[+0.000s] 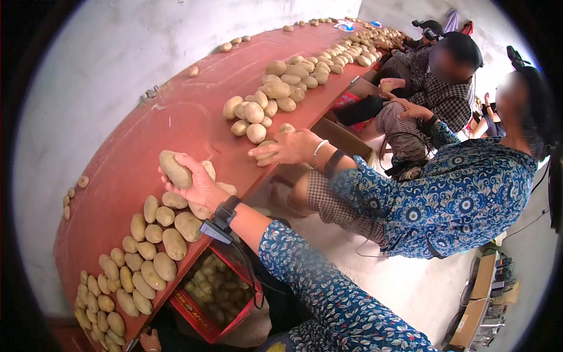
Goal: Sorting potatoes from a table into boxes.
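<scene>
My right hand (191, 178) holds a large oval potato (176, 169) above the red table (132, 176); a dark strap with a small device is on the wrist. Under and beside it, rows of potatoes (165, 266) lie side by side along the near edge towards the lower left. At the bottom rim, close to the table edge, part of a small hand (151, 339) shows; whether it is my left hand or someone else's I cannot tell. Farther up the table lies a potato heap (255, 112), with a co-worker's hand (288, 147) over a potato beside it.
Below the table edge stands a red carton (206, 323) with potatoes inside. Co-workers sit along the right side, the nearest in a blue patterned top (457, 198). More potatoes (352, 48) run to the far end; small ones (225, 47) lie by the wall. Cardboard boxes (473, 303) stand at lower right.
</scene>
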`<state>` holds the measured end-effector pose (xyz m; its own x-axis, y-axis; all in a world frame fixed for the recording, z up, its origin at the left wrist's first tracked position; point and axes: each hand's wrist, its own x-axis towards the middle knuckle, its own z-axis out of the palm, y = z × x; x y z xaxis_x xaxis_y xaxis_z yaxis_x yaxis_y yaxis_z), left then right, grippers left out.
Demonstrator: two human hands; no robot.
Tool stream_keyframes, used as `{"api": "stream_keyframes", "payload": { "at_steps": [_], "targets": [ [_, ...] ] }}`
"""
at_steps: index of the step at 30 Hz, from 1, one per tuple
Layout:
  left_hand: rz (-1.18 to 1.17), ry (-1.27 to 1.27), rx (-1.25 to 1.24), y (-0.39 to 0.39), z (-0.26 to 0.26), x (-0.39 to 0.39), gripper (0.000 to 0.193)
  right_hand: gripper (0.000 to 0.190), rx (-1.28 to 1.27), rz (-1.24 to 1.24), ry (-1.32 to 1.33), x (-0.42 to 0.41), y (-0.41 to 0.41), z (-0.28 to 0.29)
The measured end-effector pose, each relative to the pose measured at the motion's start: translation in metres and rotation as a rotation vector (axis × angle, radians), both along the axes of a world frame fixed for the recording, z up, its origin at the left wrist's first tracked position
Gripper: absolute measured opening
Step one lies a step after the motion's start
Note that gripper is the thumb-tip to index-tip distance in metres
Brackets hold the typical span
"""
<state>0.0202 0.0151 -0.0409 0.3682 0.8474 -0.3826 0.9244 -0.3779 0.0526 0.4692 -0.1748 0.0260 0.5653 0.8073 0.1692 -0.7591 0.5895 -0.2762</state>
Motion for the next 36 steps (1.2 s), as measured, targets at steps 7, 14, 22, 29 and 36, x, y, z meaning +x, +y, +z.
{"api": "stream_keyframes", "payload": {
  "at_steps": [7, 14, 22, 29, 36],
  "targets": [
    [0.175, 0.014, 0.116, 0.023, -0.033, -0.008, 0.038, 0.034, -0.156, -0.05, -0.152, 0.003, -0.005, -0.011],
    [0.126, 0.051, 0.182, 0.01, -0.023, 0.002, 0.038, 0.039, -0.718, -0.337, -0.492, 0.012, -0.011, -0.023],
    [0.06, 0.137, 0.05, -0.004, 0.004, 0.009, 0.058, 0.039, -0.641, -0.257, -0.25, 0.02, -0.027, -0.014],
    [0.047, 0.217, 0.047, -0.009, 0.008, 0.017, 0.059, 0.045, -0.7, -0.373, -0.548, 0.017, -0.005, -0.027],
    [0.007, -0.234, 0.125, -0.004, 0.001, 0.002, 0.038, 0.032, -0.533, -0.402, -0.507, 0.027, -0.023, -0.018]
  ]
}}
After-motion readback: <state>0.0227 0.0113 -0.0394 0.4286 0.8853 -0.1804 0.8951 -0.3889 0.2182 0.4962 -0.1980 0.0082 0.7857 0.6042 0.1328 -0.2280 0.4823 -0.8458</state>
